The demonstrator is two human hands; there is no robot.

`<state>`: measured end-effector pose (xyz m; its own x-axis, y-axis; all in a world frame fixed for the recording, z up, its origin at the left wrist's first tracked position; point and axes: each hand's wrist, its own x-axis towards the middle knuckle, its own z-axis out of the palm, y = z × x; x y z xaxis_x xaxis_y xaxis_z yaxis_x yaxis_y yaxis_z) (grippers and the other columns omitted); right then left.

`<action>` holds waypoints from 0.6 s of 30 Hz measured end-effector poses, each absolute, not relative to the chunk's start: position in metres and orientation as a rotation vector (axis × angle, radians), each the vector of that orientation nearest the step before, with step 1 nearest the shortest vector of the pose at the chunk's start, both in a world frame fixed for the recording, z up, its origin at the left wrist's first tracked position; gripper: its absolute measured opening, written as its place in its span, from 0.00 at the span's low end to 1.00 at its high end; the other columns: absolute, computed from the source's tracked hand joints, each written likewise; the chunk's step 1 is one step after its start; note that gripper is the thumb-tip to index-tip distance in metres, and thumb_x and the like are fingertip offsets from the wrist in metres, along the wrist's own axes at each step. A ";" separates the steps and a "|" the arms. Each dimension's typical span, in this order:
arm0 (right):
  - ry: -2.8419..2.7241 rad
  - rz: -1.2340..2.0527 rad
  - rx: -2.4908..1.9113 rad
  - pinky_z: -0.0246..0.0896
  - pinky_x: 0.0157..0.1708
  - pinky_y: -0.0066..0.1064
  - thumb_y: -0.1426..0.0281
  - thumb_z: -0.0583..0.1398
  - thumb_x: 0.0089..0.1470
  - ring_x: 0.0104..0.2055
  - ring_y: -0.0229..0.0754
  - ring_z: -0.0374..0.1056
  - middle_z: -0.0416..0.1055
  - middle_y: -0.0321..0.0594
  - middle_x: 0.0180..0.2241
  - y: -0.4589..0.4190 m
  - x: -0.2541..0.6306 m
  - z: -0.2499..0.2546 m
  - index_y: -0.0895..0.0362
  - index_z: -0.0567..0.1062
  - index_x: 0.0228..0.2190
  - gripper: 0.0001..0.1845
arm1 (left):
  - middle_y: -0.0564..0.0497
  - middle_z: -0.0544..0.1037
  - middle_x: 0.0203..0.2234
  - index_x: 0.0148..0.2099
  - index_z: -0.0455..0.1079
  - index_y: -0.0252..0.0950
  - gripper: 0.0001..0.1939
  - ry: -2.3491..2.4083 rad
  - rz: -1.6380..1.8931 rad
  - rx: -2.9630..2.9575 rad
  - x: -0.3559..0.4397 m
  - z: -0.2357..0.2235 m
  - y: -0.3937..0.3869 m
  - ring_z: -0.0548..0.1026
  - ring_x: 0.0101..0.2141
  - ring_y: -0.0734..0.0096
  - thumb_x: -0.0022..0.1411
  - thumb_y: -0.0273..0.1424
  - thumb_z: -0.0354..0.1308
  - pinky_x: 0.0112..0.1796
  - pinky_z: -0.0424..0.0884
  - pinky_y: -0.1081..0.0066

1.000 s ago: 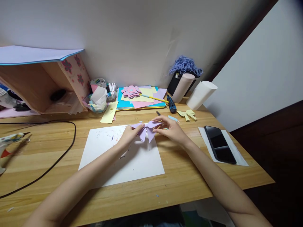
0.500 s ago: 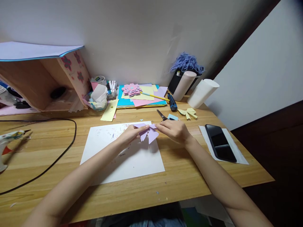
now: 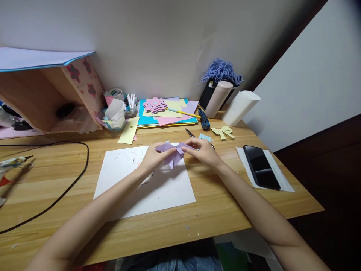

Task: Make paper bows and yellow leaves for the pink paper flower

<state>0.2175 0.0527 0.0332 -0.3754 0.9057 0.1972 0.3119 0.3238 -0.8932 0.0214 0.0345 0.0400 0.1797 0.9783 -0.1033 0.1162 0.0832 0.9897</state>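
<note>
Both the left hand (image 3: 152,158) and the right hand (image 3: 203,152) are closed, thumb against fingers, on a lilac paper bow (image 3: 173,162), which is held between them over the far right corner of a marked white sheet (image 3: 146,205). The bow's pointed tails are turned toward the wearer. Just beyond the right hand, scissors (image 3: 190,132) are partly covered by it, beside a light blue scrap (image 3: 205,137). Farther out, a pale yellow paper bow (image 3: 223,131) is set near a dark blue cutter (image 3: 204,119). Against the wall, stacked coloured paper (image 3: 144,121) is topped by a pink paper flower (image 3: 155,105). At right, a phone (image 3: 261,166) is laid on white paper (image 3: 286,185); at far left, a glue gun (image 3: 10,164) is seen near a black cable (image 3: 88,152).
</note>
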 end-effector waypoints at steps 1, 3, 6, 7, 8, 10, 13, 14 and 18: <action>-1.805 1.118 -1.067 0.65 0.34 0.31 0.61 0.61 0.49 0.33 0.41 0.70 0.74 0.39 0.30 0.053 0.217 0.032 0.58 0.75 0.30 0.12 | 0.54 0.72 0.22 0.30 0.73 0.33 0.16 1.194 0.956 1.307 0.022 0.041 0.034 0.66 0.23 0.76 0.48 0.42 0.63 0.24 0.58 0.76; -1.715 1.238 -1.036 0.65 0.34 0.32 0.62 0.62 0.47 0.33 0.40 0.70 0.74 0.39 0.30 0.053 0.215 0.030 0.58 0.74 0.30 0.12 | 0.53 0.73 0.23 0.30 0.73 0.33 0.16 1.190 0.966 1.322 0.021 0.043 0.033 0.66 0.23 0.76 0.48 0.42 0.63 0.25 0.60 0.76; -1.651 1.303 -1.019 0.65 0.36 0.32 0.62 0.64 0.45 0.33 0.39 0.70 0.74 0.38 0.31 0.052 0.213 0.030 0.57 0.74 0.31 0.12 | 0.52 0.74 0.23 0.31 0.73 0.33 0.16 1.174 0.961 1.348 0.020 0.043 0.034 0.68 0.24 0.74 0.48 0.43 0.62 0.26 0.62 0.75; -1.644 1.305 -1.022 0.66 0.36 0.32 0.63 0.64 0.45 0.33 0.39 0.70 0.74 0.39 0.31 0.052 0.213 0.030 0.57 0.74 0.31 0.12 | 0.51 0.74 0.24 0.31 0.73 0.33 0.16 1.168 0.956 1.358 0.020 0.041 0.035 0.69 0.25 0.73 0.49 0.43 0.62 0.27 0.62 0.74; -1.641 1.294 -1.029 0.66 0.36 0.33 0.63 0.64 0.44 0.33 0.39 0.70 0.74 0.39 0.31 0.051 0.212 0.031 0.57 0.74 0.31 0.13 | 0.50 0.75 0.25 0.32 0.74 0.33 0.17 1.161 0.952 1.366 0.020 0.040 0.035 0.70 0.27 0.72 0.49 0.43 0.61 0.28 0.64 0.73; -1.639 1.185 -1.061 0.66 0.34 0.32 0.63 0.63 0.45 0.32 0.40 0.70 0.74 0.39 0.30 0.049 0.210 0.032 0.57 0.73 0.30 0.11 | 0.48 0.77 0.31 0.37 0.73 0.34 0.18 1.173 0.984 1.369 0.021 0.036 0.036 0.72 0.33 0.68 0.50 0.43 0.61 0.33 0.66 0.71; -1.659 0.749 -1.115 0.66 0.32 0.32 0.66 0.61 0.49 0.32 0.40 0.69 0.72 0.38 0.29 0.044 0.209 0.033 0.57 0.72 0.28 0.07 | 0.42 0.73 0.46 0.48 0.69 0.35 0.26 1.316 1.048 1.275 0.023 0.033 0.035 0.71 0.45 0.61 0.49 0.43 0.62 0.42 0.67 0.66; -1.680 0.546 -1.112 0.66 0.32 0.32 0.68 0.60 0.49 0.31 0.40 0.68 0.72 0.38 0.28 0.043 0.210 0.033 0.56 0.72 0.28 0.05 | 0.40 0.71 0.49 0.49 0.68 0.34 0.27 1.351 1.026 1.226 0.024 0.034 0.034 0.70 0.47 0.60 0.50 0.43 0.62 0.44 0.66 0.64; -1.869 -0.208 -0.925 0.64 0.35 0.34 0.74 0.60 0.49 0.31 0.40 0.66 0.72 0.38 0.27 0.037 0.212 0.032 0.55 0.72 0.30 0.03 | 0.41 0.74 0.46 0.45 0.71 0.33 0.22 1.111 0.865 1.167 0.030 0.044 0.023 0.70 0.47 0.60 0.55 0.45 0.56 0.49 0.64 0.62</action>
